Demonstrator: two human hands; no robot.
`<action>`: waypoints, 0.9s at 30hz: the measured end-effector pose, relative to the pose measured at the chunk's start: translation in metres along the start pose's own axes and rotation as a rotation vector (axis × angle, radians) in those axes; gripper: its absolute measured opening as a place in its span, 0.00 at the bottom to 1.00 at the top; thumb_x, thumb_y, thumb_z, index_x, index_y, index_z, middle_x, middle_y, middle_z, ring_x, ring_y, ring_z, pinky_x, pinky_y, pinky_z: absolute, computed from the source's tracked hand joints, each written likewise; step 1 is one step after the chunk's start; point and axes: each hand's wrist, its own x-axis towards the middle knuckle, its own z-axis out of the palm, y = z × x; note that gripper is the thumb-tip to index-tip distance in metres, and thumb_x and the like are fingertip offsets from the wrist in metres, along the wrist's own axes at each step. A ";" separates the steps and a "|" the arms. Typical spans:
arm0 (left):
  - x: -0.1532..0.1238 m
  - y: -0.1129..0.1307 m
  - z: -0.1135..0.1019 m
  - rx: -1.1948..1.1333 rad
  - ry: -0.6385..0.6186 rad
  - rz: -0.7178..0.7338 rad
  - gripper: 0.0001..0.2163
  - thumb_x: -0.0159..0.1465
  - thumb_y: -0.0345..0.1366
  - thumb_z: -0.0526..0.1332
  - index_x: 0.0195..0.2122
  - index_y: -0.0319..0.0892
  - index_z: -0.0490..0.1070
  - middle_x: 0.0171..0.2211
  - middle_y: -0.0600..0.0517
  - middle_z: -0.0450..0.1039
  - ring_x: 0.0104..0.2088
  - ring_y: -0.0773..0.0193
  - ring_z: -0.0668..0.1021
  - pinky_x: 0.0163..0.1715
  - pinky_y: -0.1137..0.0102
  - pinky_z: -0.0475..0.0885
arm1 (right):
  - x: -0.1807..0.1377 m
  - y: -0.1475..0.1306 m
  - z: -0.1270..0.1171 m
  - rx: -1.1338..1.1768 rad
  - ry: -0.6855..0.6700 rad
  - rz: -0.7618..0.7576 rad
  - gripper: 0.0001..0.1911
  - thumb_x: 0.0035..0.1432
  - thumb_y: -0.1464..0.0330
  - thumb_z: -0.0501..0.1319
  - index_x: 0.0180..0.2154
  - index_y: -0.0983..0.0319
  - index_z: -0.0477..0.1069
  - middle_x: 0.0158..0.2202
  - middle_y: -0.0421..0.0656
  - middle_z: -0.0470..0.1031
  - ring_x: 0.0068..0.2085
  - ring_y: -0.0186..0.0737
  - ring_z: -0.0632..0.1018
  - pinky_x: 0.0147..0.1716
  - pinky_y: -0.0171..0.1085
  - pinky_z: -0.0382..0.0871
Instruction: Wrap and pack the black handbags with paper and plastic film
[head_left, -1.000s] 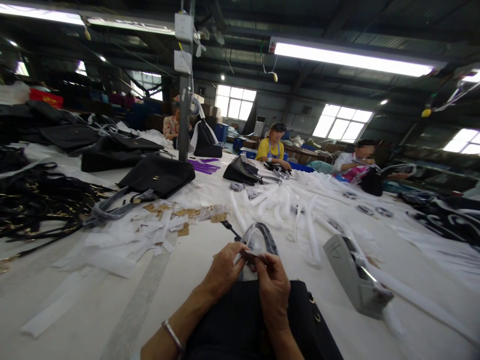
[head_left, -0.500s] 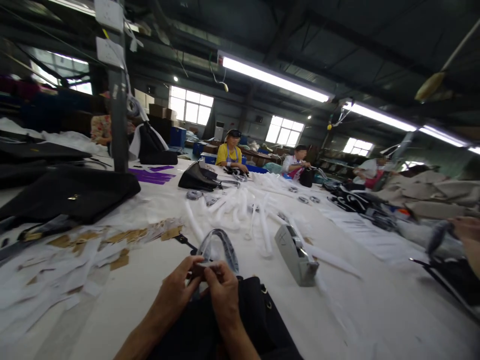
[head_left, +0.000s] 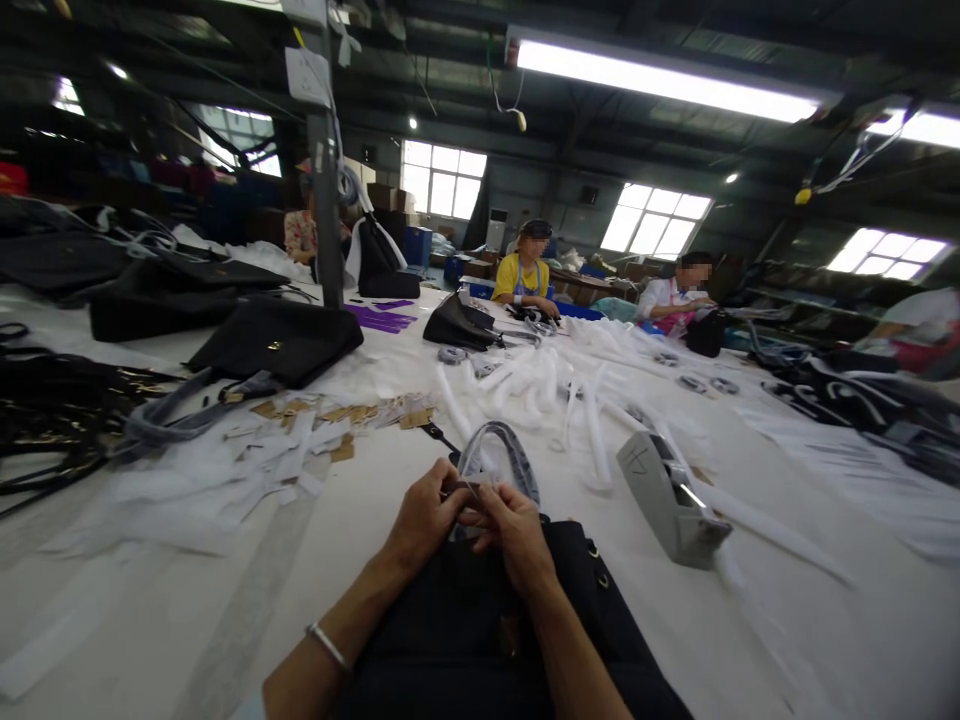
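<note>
A black bag (head_left: 442, 625) lies on the white table right in front of me, small gold rings on its right side. Its looped handle (head_left: 523, 465), wrapped in clear film, stands up just beyond my fingers. My left hand (head_left: 420, 520) and my right hand (head_left: 519, 535) meet over the bag's top edge. Both pinch a small brown strip (head_left: 466, 487) between thumb and fingers, the left at one end and the right at the other. My fingers partly cover the strip, and whether it is joined to the bag I cannot tell.
A grey tape dispenser (head_left: 660, 515) stands to the right. White foam tubes (head_left: 596, 430) lie beyond it. Paper scraps and brown tags (head_left: 341, 447) litter the left, near black bags (head_left: 281, 340) and a metal post (head_left: 324, 215). Co-workers, one in a yellow shirt (head_left: 517, 275), sit across the table.
My view has turned left, so things sit farther right in the picture. Both hands keep pinching over the bag, with the brown strip now showing more plainly between them.
</note>
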 end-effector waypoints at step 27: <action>0.004 0.014 -0.019 -0.219 -0.250 0.035 0.13 0.63 0.45 0.59 0.42 0.42 0.71 0.39 0.50 0.77 0.40 0.58 0.77 0.42 0.68 0.70 | -0.004 0.006 -0.002 -0.277 0.513 -0.405 0.18 0.53 0.52 0.66 0.34 0.60 0.72 0.28 0.39 0.75 0.26 0.37 0.75 0.28 0.36 0.71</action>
